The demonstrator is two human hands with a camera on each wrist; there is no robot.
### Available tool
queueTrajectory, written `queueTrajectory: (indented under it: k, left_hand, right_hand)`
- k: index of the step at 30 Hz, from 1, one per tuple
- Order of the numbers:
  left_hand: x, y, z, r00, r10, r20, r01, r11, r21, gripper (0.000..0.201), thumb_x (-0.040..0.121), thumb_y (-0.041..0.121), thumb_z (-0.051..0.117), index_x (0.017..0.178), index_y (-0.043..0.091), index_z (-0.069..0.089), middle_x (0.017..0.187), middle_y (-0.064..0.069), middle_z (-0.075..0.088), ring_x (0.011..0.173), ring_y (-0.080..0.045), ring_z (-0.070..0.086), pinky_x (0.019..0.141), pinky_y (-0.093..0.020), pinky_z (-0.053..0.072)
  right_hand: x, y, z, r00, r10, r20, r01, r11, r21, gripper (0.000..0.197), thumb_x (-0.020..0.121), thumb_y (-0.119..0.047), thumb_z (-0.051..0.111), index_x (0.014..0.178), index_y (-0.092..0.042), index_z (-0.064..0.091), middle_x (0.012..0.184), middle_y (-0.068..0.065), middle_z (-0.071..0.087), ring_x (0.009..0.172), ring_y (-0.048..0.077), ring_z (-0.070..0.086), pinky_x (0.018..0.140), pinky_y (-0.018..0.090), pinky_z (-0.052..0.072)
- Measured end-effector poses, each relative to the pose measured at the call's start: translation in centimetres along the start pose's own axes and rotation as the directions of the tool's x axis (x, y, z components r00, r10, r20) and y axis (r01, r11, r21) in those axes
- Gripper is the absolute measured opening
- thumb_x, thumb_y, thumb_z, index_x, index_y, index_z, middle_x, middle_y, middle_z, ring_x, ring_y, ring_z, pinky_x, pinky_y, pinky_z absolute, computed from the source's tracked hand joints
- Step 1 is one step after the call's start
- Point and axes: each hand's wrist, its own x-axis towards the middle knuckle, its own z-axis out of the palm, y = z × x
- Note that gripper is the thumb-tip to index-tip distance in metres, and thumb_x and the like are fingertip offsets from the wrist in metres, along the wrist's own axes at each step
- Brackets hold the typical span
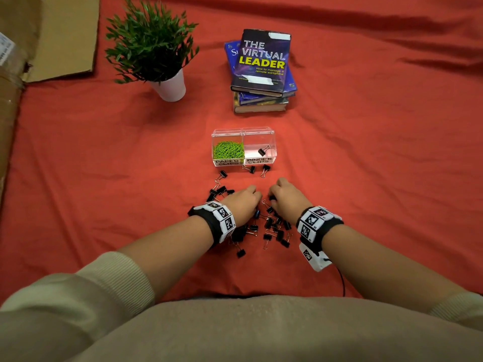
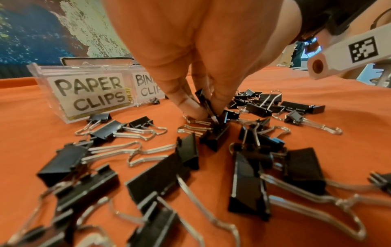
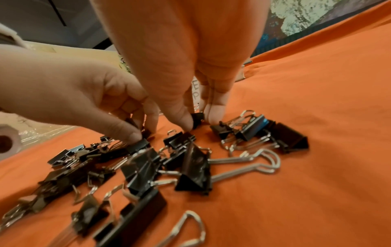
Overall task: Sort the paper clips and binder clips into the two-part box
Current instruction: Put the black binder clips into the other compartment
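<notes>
The clear two-part box stands on the red cloth just beyond my hands. Green paper clips fill its left part, labelled PAPER CLIPS. One black binder clip lies in the right part, labelled BINDER CLIPS. Several black binder clips are scattered on the cloth between and under my wrists. My left hand is down among them, thumb and fingers pinching one binder clip. Close beside it, my right hand pinches a small binder clip against the cloth.
A potted plant stands at the back left and a stack of books behind the box. Cardboard lies along the left edge. More binder clips lie left of my left hand and right in front of the box.
</notes>
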Motion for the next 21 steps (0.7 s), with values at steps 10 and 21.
queueTrajectory:
  k: [10, 21]
  left_hand:
    - [-0.1, -1.6, -2.0, 0.976, -0.154, -0.153, 0.097, 0.941, -0.325, 0.013, 0.085, 0.018, 0.063, 0.093, 0.011, 0.056, 0.101, -0.008, 0.062, 0.094, -0.027, 0.058, 0.078, -0.035, 0.048]
    - [4.8, -3.2, -9.5, 0.884, -0.217, -0.415, 0.024, 0.906, -0.423, 0.01, 0.087, 0.013, 0.062, 0.097, 0.012, 0.059, 0.098, -0.005, 0.062, 0.089, -0.022, 0.058, 0.08, -0.032, 0.048]
  right_hand:
    - [4.6, -2.6, -7.2, 0.954, 0.03, -0.298, 0.067, 0.948, 0.311, 0.014, 0.081, -0.012, 0.063, 0.094, -0.01, 0.066, 0.098, 0.004, 0.052, 0.081, 0.015, 0.052, 0.074, 0.022, 0.042]
    - [4.4, -1.1, -4.7, 0.96, -0.053, -0.274, 0.099, 0.983, 0.156, 0.018, 0.084, -0.009, 0.053, 0.096, -0.006, 0.066, 0.102, 0.009, 0.06, 0.091, 0.022, 0.056, 0.083, 0.035, 0.049]
